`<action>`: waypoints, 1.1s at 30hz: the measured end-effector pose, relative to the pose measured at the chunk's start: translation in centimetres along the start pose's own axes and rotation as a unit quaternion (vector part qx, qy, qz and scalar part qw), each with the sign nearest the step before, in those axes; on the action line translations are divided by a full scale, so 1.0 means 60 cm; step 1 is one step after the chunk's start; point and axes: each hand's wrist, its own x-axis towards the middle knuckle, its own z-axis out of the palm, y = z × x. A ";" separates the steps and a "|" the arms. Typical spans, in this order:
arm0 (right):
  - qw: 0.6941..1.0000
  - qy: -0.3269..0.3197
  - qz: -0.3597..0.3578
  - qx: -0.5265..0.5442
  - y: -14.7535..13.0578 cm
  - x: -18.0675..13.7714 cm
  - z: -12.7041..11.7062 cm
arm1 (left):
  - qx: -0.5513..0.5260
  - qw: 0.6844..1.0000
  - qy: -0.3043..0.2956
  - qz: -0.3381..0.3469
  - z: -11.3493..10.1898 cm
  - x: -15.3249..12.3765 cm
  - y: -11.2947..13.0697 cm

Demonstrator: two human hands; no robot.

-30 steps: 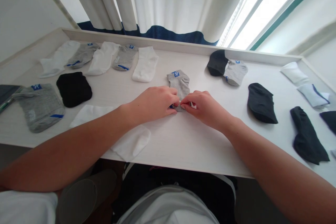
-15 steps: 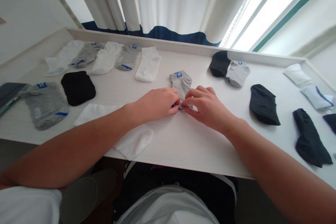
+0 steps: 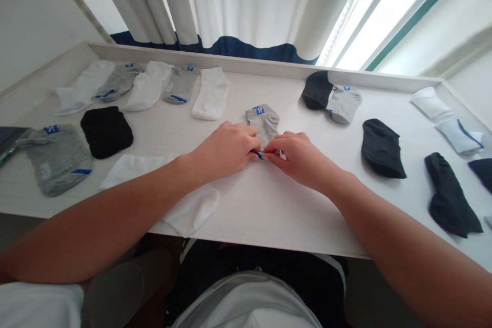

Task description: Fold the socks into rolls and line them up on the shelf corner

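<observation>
The fingers of the left hand (image 3: 228,149) and right hand (image 3: 299,155) cover parts of the gray sock's (image 3: 264,122) near end. Left of the fingers, the left forearm (image 3: 115,210) hides the middle of a white sock (image 3: 196,207). The picture's edge truncates a dark flat object (image 3: 12,137), far left of the fingers, and a black sock (image 3: 483,170), far right.

Banded curtain (image 3: 249,10) beside bright window (image 3: 382,25).

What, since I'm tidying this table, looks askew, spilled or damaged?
One white sock, partly hidden below the left forearm, looks slightly out of place: its end reaches the table's front edge. No spill or damage is visible.
</observation>
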 end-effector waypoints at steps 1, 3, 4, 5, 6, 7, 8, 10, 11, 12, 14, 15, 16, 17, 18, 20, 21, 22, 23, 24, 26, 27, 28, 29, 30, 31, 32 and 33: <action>1.000 0.005 -0.005 0.009 0.001 -0.001 0.000 | -0.008 1.000 0.003 -0.001 0.000 0.000 -0.001; 0.999 0.012 -0.028 0.019 0.004 -0.002 -0.002 | -0.025 1.000 0.010 -0.004 0.000 0.000 -0.001; 0.999 0.014 -0.046 0.016 0.005 -0.003 -0.002 | -0.032 0.999 0.013 -0.008 0.000 0.000 -0.002; 0.998 0.014 -0.065 0.006 0.006 -0.004 -0.004 | -0.036 0.999 0.016 -0.012 0.000 0.000 -0.002; 0.997 0.015 -0.082 -0.009 0.006 -0.005 -0.005 | -0.039 0.999 0.018 -0.018 0.000 -0.001 -0.002; 0.995 0.017 -0.094 -0.026 0.006 -0.006 -0.006 | -0.040 0.999 0.018 -0.023 0.000 -0.001 -0.001; 0.994 0.022 -0.099 -0.041 0.006 -0.006 -0.006 | -0.041 0.999 0.017 -0.028 0.001 -0.001 -0.001; 0.994 0.028 -0.092 -0.057 0.003 -0.005 -0.007 | -0.042 0.998 0.012 -0.034 0.001 -0.001 -0.001; 0.994 0.027 -0.084 -0.058 0.001 -0.005 -0.007 | -0.041 0.999 0.008 -0.035 0.002 -0.001 -0.001; 0.995 0.023 -0.075 -0.057 0.000 -0.004 -0.006 | -0.039 0.999 0.005 -0.035 0.001 -0.002 -0.001; 0.997 0.012 -0.057 -0.047 -0.002 -0.002 -0.004 | -0.032 0.999 0.006 -0.030 0.001 -0.002 -0.001; 0.998 0.008 -0.048 -0.041 -0.002 -0.002 -0.003 | -0.028 0.999 0.012 -0.026 0.000 -0.003 0.000; 0.999 0.005 -0.039 -0.033 -0.001 -0.001 -0.002 | -0.022 0.999 0.021 -0.020 -0.001 -0.003 0.000; 0.999 0.003 -0.030 -0.025 0.000 0.000 0.000 | -0.015 0.999 0.030 -0.013 -0.002 -0.003 0.001; 1.000 0.001 -0.023 -0.018 0.000 0.000 0.001 | -0.007 0.999 0.035 -0.006 -0.003 -0.003 0.002; 1.000 -0.001 -0.012 -0.007 0.002 0.001 0.002 | 0.007 0.999 0.036 0.007 -0.003 -0.002 0.004; 1.000 0.000 -0.009 -0.002 0.002 0.001 0.003 | 0.012 0.999 0.033 0.012 -0.003 -0.002 0.005; 1.000 0.001 -0.007 0.001 0.002 0.002 0.003 | 0.016 0.999 0.030 0.013 -0.002 -0.002 0.006; 1.000 0.002 -0.004 0.005 0.002 0.002 0.003 | 0.016 0.999 0.027 0.012 -0.002 -0.001 0.006; 1.000 0.002 -0.001 0.007 0.002 0.002 0.003 | 0.015 1.000 0.024 0.009 -0.001 -0.001 0.007; 1.000 0.000 -0.002 0.014 0.002 0.001 0.002 | 0.009 1.000 0.012 0.002 0.000 0.000 0.008; 1.000 -0.001 -0.009 0.015 0.003 0.001 0.002 | 0.007 1.000 0.006 -0.003 0.001 0.001 0.008; 1.000 0.003 -0.019 0.013 0.005 0.000 0.002 | 0.006 1.000 0.001 -0.008 0.002 0.001 0.008; 0.999 0.010 -0.032 0.004 0.006 -0.001 0.002 | 0.005 1.000 -0.002 -0.014 0.003 0.001 0.008; 0.999 0.020 -0.045 -0.010 0.008 -0.002 0.002 | 0.005 1.000 -0.002 -0.019 0.005 0.002 0.008; 0.998 0.031 -0.057 -0.027 0.009 -0.003 0.002 | 0.005 1.000 -0.002 -0.024 0.006 0.002 0.008; 0.996 0.041 -0.066 -0.043 0.010 -0.003 0.002 | 0.004 1.000 0.000 -0.028 0.008 0.002 0.008; 0.995 0.046 -0.073 -0.056 0.010 -0.004 0.001 | 0.002 1.000 0.001 -0.029 0.009 0.002 0.008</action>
